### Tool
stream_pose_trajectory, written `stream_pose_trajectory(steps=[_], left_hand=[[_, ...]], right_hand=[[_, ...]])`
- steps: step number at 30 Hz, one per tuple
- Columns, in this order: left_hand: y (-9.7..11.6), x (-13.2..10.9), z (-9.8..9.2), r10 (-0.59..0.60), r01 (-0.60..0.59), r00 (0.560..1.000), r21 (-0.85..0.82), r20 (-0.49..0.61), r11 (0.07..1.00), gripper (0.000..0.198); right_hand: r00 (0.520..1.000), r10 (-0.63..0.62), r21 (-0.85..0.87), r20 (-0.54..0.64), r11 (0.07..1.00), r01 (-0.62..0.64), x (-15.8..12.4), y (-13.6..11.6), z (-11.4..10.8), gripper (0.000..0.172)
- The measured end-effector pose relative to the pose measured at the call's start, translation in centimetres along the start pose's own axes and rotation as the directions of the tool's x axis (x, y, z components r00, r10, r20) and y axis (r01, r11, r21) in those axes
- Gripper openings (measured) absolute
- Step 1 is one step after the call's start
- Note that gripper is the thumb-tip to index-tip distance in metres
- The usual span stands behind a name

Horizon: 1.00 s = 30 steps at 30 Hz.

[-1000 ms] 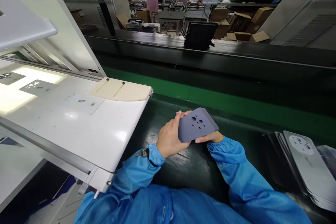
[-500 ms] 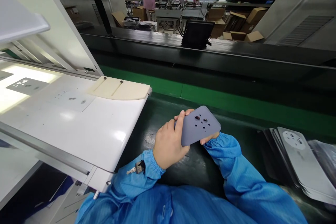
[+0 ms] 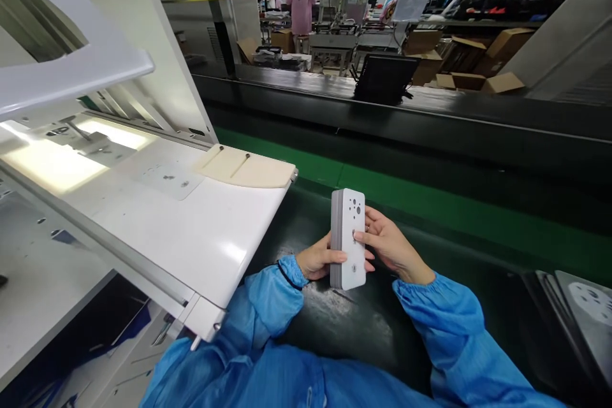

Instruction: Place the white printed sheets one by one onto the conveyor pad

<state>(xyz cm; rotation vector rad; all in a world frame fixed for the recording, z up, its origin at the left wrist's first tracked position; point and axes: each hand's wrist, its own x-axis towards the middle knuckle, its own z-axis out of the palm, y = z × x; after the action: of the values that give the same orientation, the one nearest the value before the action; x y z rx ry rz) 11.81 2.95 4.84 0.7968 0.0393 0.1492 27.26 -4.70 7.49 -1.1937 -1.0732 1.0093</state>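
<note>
A thick stack of phone back panels (image 3: pixel 354 261) stands upright between my hands above the dark work surface. The front panel is light grey-white, with several camera holes near its top and small dark marks lower down. My left hand (image 3: pixel 319 259) grips the stack from the left, its thumb across the front and its fingers hidden behind. On the right side, my right hand (image 3: pixel 389 241) holds it too, with the thumb on the front face and the other fingers partly behind the edge.
To the left, a white machine table (image 3: pixel 205 229) with a lit area juts out, carrying a cream guide plate (image 3: pixel 253 172). More panels (image 3: pixel 586 306) lean in a pile at the right. Beyond the green strip, a black screen (image 3: pixel 385 78) stands on a ledge.
The stack has turned from lying tilted, a purple-grey face showing, to upright with a pale face toward me. My right hand came out from behind it; the view shifted.
</note>
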Motion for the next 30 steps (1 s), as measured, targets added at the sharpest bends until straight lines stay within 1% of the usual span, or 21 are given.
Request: stream_pose_trajectory(steps=[2, 3, 5, 7, 10, 11, 13, 16, 18, 19, 20, 22, 23, 24, 26, 30], left_hand=[[0.0, -0.1, 0.0, -0.057, 0.058, 0.998, -0.064, 0.01, 0.996, 0.081], [0.0, -0.1, -0.1, -0.089, 0.087, 0.996, -0.105, -0.013, 0.991, 0.079], [-0.1, -0.1, -0.4, -0.139, 0.119, 0.985, -0.186, -0.103, 0.975, 0.075], [-0.3, 0.0, -0.9, -0.149, 0.099, 0.966, -0.232, -0.211, 0.968, 0.067], [-0.6, 0.2, -1.5, -0.107, 0.034, 0.944, -0.23, -0.313, 0.973, 0.061], [-0.7, 0.3, -1.7, -0.09, 0.011, 0.937, -0.228, -0.338, 0.974, 0.06], [-0.6, 0.3, -1.7, -0.055, -0.032, 0.927, -0.225, -0.371, 0.974, 0.06], [-0.3, 0.2, -1.5, -0.007, -0.086, 0.926, -0.231, -0.377, 0.969, 0.059], [-0.2, 0.2, -1.4, 0.011, -0.119, 0.908, -0.234, -0.418, 0.965, 0.057], [-0.2, 0.2, -1.4, 0.014, -0.133, 0.891, -0.231, -0.455, 0.964, 0.056], [-0.2, 0.3, -1.5, 0.016, -0.143, 0.872, -0.225, -0.489, 0.964, 0.054], [-0.3, 0.4, -1.6, 0.012, -0.151, 0.847, -0.22, -0.531, 0.964, 0.05], [-0.4, 0.4, -1.7, 0.012, -0.156, 0.842, -0.221, -0.539, 0.963, 0.05], [-0.4, 0.5, -1.9, 0.013, -0.161, 0.838, -0.225, -0.545, 0.961, 0.05], [-0.3, 0.6, -2.1, 0.017, -0.172, 0.835, -0.232, -0.551, 0.957, 0.051], [0.0, 0.6, -2.4, 0.012, -0.187, 0.838, -0.266, -0.546, 0.946, 0.053]], right_hand=[[0.999, 0.015, -0.045, -0.033, 0.999, -0.016, -0.2, 0.1, 0.0, 0.07], [0.999, 0.018, -0.072, -0.049, 0.997, -0.022, -0.3, 0.1, 0.1, 0.072], [0.997, 0.013, -0.137, -0.079, 0.99, -0.024, -0.5, 0.3, 0.1, 0.074], [0.994, -0.012, -0.223, -0.112, 0.975, -0.013, -0.4, 0.8, 0.0, 0.079], [0.982, -0.086, -0.38, -0.166, 0.925, 0.017, -0.1, 1.6, -0.2, 0.088], [0.978, -0.113, -0.434, -0.178, 0.9, 0.025, -0.1, 1.6, -0.2, 0.086], [0.969, -0.17, -0.539, -0.177, 0.841, 0.049, -0.5, 1.2, 0.1, 0.077], [0.964, -0.248, -0.663, -0.093, 0.738, 0.126, -1.7, -0.2, 1.1, 0.065], [0.957, -0.289, -0.732, 0.002, 0.651, 0.199, -2.6, -1.1, 2.0, 0.061], [0.949, -0.309, -0.779, 0.059, 0.581, 0.237, -3.1, -1.3, 2.4, 0.061], [0.94, -0.318, -0.827, 0.122, 0.492, 0.273, -3.4, -1.3, 2.8, 0.062], [0.914, -0.307, -0.89, 0.264, 0.288, 0.354, -3.8, -1.0, 3.3, 0.068], [0.898, -0.292, -0.896, 0.331, 0.203, 0.396, -3.8, -0.8, 3.5, 0.071], [0.88, -0.281, -0.889, 0.383, 0.146, 0.434, -3.7, -0.4, 3.6, 0.072], [0.842, -0.293, -0.87, 0.453, 0.059, 0.489, -3.3, 0.1, 3.8, 0.069], [0.775, -0.35, -0.841, 0.525, -0.078, 0.535, -2.7, 0.1, 3.7, 0.057]])
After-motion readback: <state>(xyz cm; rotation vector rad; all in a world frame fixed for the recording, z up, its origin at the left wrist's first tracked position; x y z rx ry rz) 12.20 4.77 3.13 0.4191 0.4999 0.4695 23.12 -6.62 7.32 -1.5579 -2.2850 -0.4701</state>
